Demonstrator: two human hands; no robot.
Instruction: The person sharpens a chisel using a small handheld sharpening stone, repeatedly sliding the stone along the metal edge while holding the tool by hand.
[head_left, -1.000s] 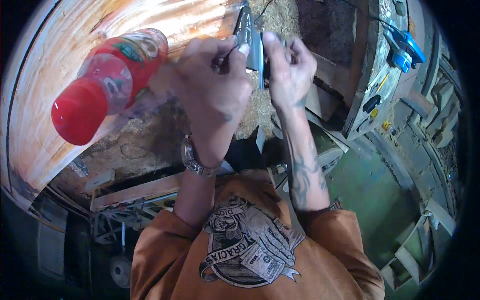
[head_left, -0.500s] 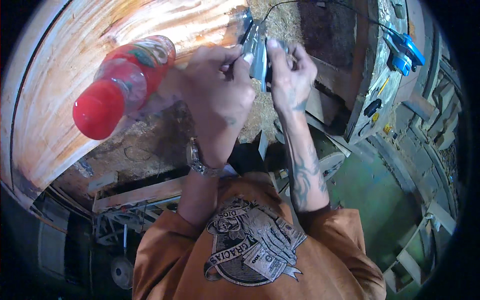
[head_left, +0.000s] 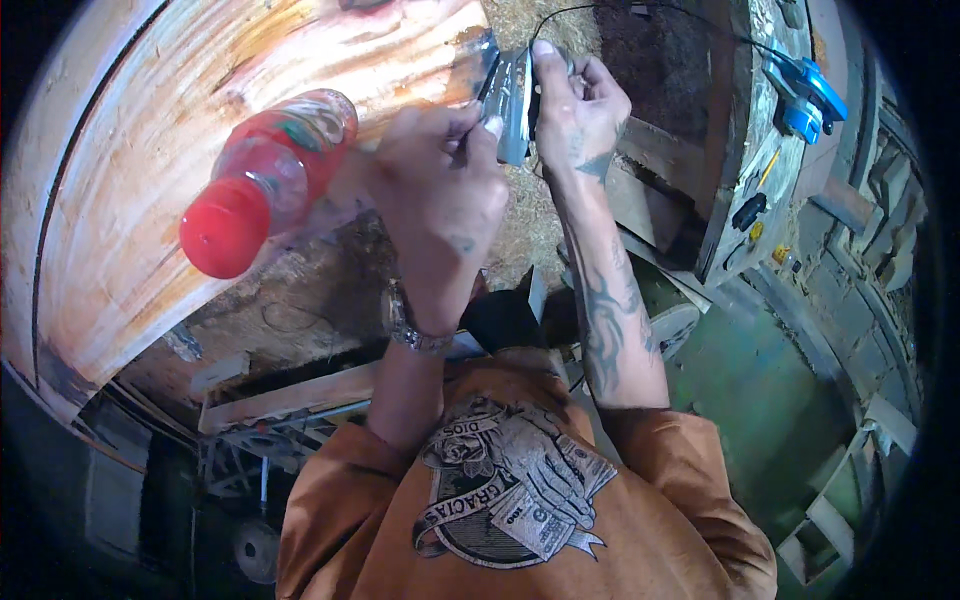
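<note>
Above the work surface, a dark grey glossy strip (head_left: 514, 105), like plastic film, spans the gap between my hands. My left hand (head_left: 450, 165) is closed, its thumb and forefinger pinching the strip's left edge. At the opposite edge, my right hand (head_left: 580, 105) grips the strip higher up, thumb pressed along it and fingers curled. The fingertips partly cover both edges. Left of my left hand stands a clear bottle (head_left: 265, 185) with a red cap and red-and-green label.
A brown-streaked wooden slab (head_left: 120, 230) curves across the left. Sawdust covers the brown surface (head_left: 535, 215) under my hands. On a worn bench (head_left: 745, 195) at right sit a blue corded power tool (head_left: 808, 100), a yellow pencil (head_left: 769, 168) and a small black object (head_left: 748, 211).
My right hand has slid up along the strip's right edge, while my left hand stays pinched on the other side, slightly lower. The whole view has shifted a little.
</note>
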